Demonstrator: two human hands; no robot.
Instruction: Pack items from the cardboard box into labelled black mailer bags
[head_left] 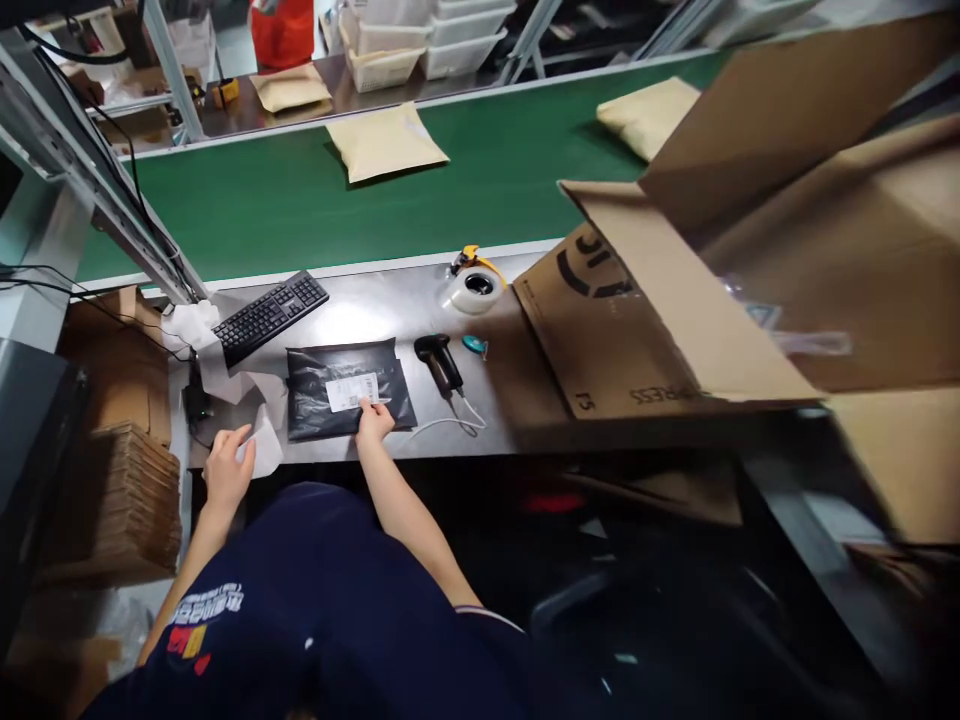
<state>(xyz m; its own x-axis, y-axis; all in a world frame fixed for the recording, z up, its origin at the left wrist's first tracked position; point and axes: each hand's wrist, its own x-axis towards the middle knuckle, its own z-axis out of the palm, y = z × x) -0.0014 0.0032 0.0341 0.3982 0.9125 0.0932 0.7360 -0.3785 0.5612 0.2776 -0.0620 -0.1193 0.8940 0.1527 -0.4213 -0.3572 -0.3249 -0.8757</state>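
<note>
My left hand (229, 465) is at the table's front left edge, against a curled piece of white paper (264, 452). Its thumb and forefinger are apart, with paper showing between them. A black plastic mailing bag (311, 385) lies flat in front of me and bears a white shipping label (349, 391). My right hand (375, 422) rests over the bag's lower part, fingers bent and closed at the label's lower right corner. Right of the bag lie a black barcode scanner (442, 365) with its cable and a small teal object (474, 345).
A keyboard (274, 315) sits behind the bag. Farther right are a tape roll (476, 288) and a large open cardboard box (600, 340). A green conveyor (510, 170) carries tan padded envelopes (386, 142). Flat cardboard (124, 500) is stacked at left.
</note>
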